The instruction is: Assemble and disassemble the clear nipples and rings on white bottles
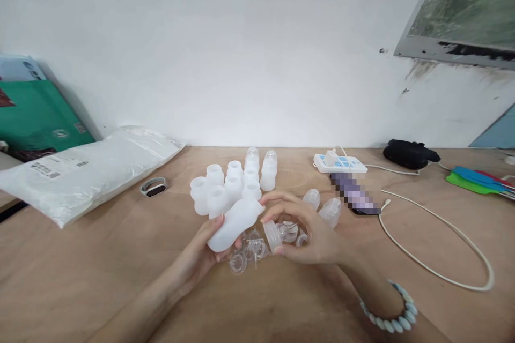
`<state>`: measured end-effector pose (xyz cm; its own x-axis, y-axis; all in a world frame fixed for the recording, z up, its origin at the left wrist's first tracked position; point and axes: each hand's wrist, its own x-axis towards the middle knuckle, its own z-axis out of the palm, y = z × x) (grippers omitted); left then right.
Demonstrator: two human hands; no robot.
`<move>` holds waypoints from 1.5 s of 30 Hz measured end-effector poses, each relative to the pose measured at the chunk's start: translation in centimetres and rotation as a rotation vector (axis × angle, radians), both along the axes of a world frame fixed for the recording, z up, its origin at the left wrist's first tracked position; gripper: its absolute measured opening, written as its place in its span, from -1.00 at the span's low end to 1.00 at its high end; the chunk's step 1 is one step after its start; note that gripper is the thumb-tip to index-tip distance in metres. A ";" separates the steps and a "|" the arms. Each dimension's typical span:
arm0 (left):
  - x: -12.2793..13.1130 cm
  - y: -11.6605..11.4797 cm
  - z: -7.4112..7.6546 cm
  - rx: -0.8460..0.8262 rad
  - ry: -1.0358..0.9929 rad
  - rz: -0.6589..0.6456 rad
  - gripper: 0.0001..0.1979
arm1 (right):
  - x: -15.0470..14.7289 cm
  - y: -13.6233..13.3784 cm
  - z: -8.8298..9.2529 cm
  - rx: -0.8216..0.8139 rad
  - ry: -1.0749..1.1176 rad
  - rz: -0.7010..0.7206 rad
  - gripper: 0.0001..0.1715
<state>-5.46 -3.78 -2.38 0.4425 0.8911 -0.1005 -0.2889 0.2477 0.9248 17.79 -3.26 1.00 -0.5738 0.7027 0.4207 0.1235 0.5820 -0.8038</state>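
My left hand [204, 242] is closed around a white, soft-looking bottle body [235, 226], tilted with its neck up and to the right. Between the fingertips of my right hand [316, 233] is a translucent screw collar [272, 237], close to the bottle's neck but apart from its body. Several white open-necked bottle bodies [216, 201] stand upright just behind. Two bottles with clear domed caps [269, 171] are at the back of this group. Small clear plastic fittings [238, 263] lie below and between my hands. Clear domed covers [331, 211] rest beyond my right hand, which partly hides them.
Left on the wooden table [120, 278] lie a white plastic parcel [92, 169] and a fitness band [153, 187]. To the right are a power strip [354, 164], a phone [356, 195], a looped white cable [438, 277], a black case [410, 154] and coloured spatulas [477, 179].
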 end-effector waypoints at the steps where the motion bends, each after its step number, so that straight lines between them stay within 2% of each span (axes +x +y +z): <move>1: 0.1 -0.1 0.0 0.009 0.009 -0.015 -0.45 | -0.1 0.0 -0.1 0.006 -0.003 -0.014 -0.61; 8: -0.4 0.7 -2.0 0.121 0.041 -0.097 -0.17 | 1.1 0.4 0.4 0.015 0.009 -0.114 -0.67; 11: -0.8 0.9 -2.3 0.197 0.130 -0.081 -0.23 | 2.3 0.7 0.9 0.022 -0.066 -0.208 -0.71; 15: -0.8 0.4 -1.6 0.337 0.267 -0.032 -0.38 | 3.4 1.1 1.4 0.091 -0.203 -0.331 -0.76; 20: -0.4 -0.4 -1.0 0.426 0.370 0.009 -0.46 | 2.9 2.1 1.2 0.192 -0.429 -0.430 -0.77; 24: -0.4 -0.8 -0.9 0.515 0.426 0.048 -0.51 | 1.4 4.0 0.6 0.246 -0.599 -0.420 -0.76; 28: -0.4 -1.3 -0.5 0.583 0.498 0.089 -0.58 | 0.4 5.9 0.3 0.316 -0.662 -0.364 -0.77; 32: -0.4 -1.5 -0.1 0.647 0.543 0.107 -0.64 | 0.4 6.2 0.5 0.334 -0.652 -0.359 -0.75; 37: -0.1 -1.6 0.1 0.672 0.589 0.140 -0.72 | 0.7 3.6 1.0 0.373 -0.455 -0.394 -0.72; 42: 0.4 -1.6 -0.2 0.653 0.602 0.164 -0.77 | -0.8 0.2 0.2 0.304 -0.217 -0.258 -0.60; 45: 0.7 -1.5 -0.4 0.578 0.529 0.173 -0.78 | -1.9 -0.9 -0.9 0.367 -0.133 -0.196 -0.72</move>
